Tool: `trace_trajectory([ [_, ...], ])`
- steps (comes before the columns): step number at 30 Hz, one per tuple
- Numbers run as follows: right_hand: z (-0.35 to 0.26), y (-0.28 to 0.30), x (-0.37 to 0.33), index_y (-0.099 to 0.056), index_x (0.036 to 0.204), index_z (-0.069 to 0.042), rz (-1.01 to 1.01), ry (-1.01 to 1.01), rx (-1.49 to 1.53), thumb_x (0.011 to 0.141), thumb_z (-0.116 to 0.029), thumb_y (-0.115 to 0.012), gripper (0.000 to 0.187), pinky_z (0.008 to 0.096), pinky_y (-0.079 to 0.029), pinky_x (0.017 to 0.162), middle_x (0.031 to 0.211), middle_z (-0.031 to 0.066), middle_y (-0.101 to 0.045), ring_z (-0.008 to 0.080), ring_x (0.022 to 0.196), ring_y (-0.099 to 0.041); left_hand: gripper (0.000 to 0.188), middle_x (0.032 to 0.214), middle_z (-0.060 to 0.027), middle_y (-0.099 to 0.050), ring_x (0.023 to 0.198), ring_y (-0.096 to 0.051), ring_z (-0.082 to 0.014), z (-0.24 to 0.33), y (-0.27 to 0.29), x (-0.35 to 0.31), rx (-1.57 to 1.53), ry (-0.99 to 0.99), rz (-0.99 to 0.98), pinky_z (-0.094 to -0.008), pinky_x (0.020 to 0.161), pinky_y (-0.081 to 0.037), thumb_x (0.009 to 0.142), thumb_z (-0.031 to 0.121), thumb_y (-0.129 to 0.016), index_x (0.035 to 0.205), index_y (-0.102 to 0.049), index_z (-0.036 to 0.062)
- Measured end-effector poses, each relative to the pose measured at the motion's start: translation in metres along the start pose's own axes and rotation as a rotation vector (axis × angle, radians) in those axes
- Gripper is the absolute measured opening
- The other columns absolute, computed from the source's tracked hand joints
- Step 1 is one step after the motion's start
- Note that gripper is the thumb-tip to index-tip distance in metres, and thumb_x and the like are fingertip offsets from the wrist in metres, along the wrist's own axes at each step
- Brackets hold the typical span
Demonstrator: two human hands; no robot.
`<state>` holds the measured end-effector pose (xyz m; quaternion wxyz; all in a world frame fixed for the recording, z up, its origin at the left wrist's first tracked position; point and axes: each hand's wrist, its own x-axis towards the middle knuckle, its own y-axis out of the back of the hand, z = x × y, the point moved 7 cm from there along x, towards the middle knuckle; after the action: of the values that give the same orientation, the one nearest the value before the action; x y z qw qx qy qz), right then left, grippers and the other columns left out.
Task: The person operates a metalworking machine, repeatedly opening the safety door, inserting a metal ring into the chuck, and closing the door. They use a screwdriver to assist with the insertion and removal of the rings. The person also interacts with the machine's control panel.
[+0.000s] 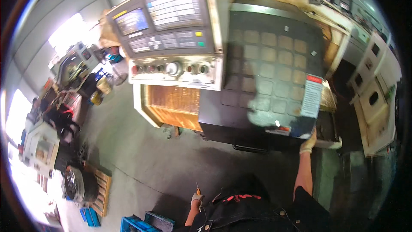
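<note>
Left hand (197, 198): closed around an orange-handled tool (198, 191), tip toward 12 o'clock.
Right hand (308, 143): at the dark panel (267, 71), its 5 o'clock corner; cannot tell how wide.
Panel: 11 o'clock from right hand.

Blurred red-white labels (312, 96) on door (266, 71)

Observed grey floor (128, 154), marked by a thin dark line (135, 179) toward seven o'clock. Found directly on it: wooden pallet (103, 190) at eight o'clock, bearing a dark drum (89, 187); blue box (91, 218) just beside, between seven and eight; two blue crates (125, 223) at seven, close together.
</note>
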<state>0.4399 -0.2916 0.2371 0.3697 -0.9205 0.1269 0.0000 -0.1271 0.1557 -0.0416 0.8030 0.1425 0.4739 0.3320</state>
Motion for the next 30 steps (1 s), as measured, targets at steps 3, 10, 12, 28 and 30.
trace_trajectory([
  [3, 0.011, 0.002, 0.011, -0.053, 0.122, -0.004, 0.025, -0.007, -0.026, 0.091, -0.027, -0.047, 0.039, 0.0351, -0.037, 0.096, 0.119, 0.0073, -0.056, 0.0218, 0.108, -0.052, 0.030, 0.068, -0.0104, -0.061, 0.059, -0.060, -0.0222, -0.007, -0.002, 0.005, -0.061, 0.072, -0.076, -0.0372, 0.052, -0.045, 0.067, 0.020, -0.068, 0.088, -0.057, 0.0012],
  [10, -0.016, -0.008, -0.020, -0.055, 0.118, 0.000, 0.153, 0.275, -0.342, 0.091, -0.030, -0.048, 0.040, 0.0322, -0.035, 0.096, 0.119, 0.0088, -0.054, 0.0195, 0.108, -0.049, 0.025, 0.058, -0.0056, -0.052, 0.045, -0.051, -0.0187, 0.026, 0.001, -0.030, -0.185, 0.083, -0.122, -0.0349, 0.040, -0.039, 0.066, 0.007, -0.067, 0.084, -0.049, 0.0043],
  [12, -0.027, -0.017, -0.030, -0.054, 0.118, 0.002, 0.175, 0.347, -0.474, 0.091, -0.034, -0.046, 0.045, 0.0326, -0.034, 0.096, 0.120, 0.0091, -0.053, 0.0207, 0.110, -0.048, 0.025, 0.058, -0.0055, -0.052, 0.045, -0.051, -0.0187, 0.029, 0.005, -0.029, -0.185, 0.082, -0.126, -0.0348, 0.040, -0.040, 0.066, 0.006, -0.067, 0.084, -0.049, 0.0042],
  [28, 0.016, -0.048, -0.059, -0.051, 0.119, 0.007, 0.081, 0.308, -0.465, 0.091, -0.046, -0.050, 0.060, 0.0305, -0.039, 0.090, 0.110, 0.0117, -0.059, 0.0197, 0.099, -0.053, 0.027, 0.062, -0.0072, -0.054, 0.050, -0.054, -0.0211, 0.007, 0.013, -0.003, -0.174, 0.083, -0.127, -0.0359, 0.046, -0.042, 0.066, 0.006, -0.066, 0.088, -0.049, 0.0046],
  [30, 0.026, -0.060, -0.069, -0.055, 0.112, 0.006, 0.092, 0.298, -0.399, 0.090, -0.045, -0.051, 0.056, 0.0292, -0.039, 0.085, 0.101, 0.0071, -0.059, 0.0161, 0.092, -0.050, 0.028, 0.063, -0.0075, -0.055, 0.051, -0.054, -0.0215, 0.006, 0.015, -0.006, -0.169, 0.082, -0.119, -0.0361, 0.047, -0.043, 0.066, 0.007, -0.066, 0.088, -0.049, 0.0046],
])
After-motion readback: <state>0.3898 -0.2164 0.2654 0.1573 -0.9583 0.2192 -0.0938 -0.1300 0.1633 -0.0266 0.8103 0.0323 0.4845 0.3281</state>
